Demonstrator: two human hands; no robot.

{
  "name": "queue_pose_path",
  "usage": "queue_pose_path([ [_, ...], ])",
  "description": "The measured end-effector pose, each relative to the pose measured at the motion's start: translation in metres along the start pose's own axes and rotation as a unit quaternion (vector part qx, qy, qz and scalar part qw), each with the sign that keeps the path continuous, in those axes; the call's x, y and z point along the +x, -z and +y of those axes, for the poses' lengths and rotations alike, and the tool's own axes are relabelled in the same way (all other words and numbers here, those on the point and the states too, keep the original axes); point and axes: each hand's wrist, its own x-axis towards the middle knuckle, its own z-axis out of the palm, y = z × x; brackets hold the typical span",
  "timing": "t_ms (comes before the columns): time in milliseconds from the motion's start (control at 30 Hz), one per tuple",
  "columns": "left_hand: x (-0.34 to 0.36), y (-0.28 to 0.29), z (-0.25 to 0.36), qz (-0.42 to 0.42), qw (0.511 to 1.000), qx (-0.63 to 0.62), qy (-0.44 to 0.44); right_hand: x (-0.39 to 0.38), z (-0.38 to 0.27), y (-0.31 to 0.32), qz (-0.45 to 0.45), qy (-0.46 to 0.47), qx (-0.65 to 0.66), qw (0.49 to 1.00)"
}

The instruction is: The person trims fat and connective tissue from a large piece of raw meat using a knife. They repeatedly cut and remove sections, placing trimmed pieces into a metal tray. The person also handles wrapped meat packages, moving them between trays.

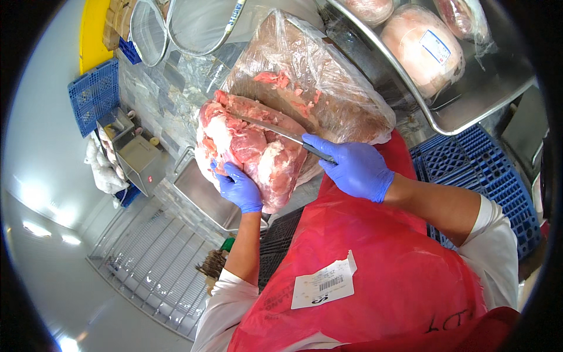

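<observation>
A large piece of raw meat (252, 149), pink with white fat, lies at the near left edge of a plastic-wrapped box (346, 88). My right hand (350, 169), in a blue glove, is closed round the dark handle of a knife (275, 128). The blade reaches leftward across the top of the meat, its tip by the upper part. Gloved in blue too, my left hand (239, 189) presses against the meat's near left side, fingers bent, partly on its surface. Small red scraps of meat (293, 98) lie on the plastic wrap beyond.
At upper right stands a metal tub (481, 108) holding wrapped meat pieces (423, 50). Blue plastic pallets (469, 176) are on the right. A metal tray (202, 190) sits below the meat at left. Further off are a metal cart (141, 155) and hoop-shaped frames (196, 53).
</observation>
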Motion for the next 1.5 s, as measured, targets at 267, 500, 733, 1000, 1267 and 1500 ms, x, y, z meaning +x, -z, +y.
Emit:
queue_pose_path([
  [267,-0.001,0.018,0.018,-0.052,0.993,-0.059,0.086,-0.002,0.048,-0.028,-0.104,-0.102,0.505,0.851],
  [500,0.001,0.007,0.023,0.006,0.995,-0.098,0.022,-0.007,0.090,-0.028,0.032,-0.006,0.431,0.902],
  [733,0.001,0.012,0.027,-0.020,0.987,-0.146,0.066,-0.016,0.050,0.050,-0.003,0.060,-0.034,0.998],
  [1000,0.006,0.012,0.009,-0.032,0.980,-0.183,0.077,0.043,0.009,0.132,-0.033,0.179,-0.216,0.959],
  [1267,-0.005,0.019,-0.020,-0.039,0.996,-0.072,0.025,0.001,0.035,-0.020,0.012,0.032,0.105,0.994],
  [1500,-0.003,0.017,0.007,-0.026,0.993,-0.107,0.042,0.002,0.059,-0.081,0.056,0.036,0.325,0.943],
])
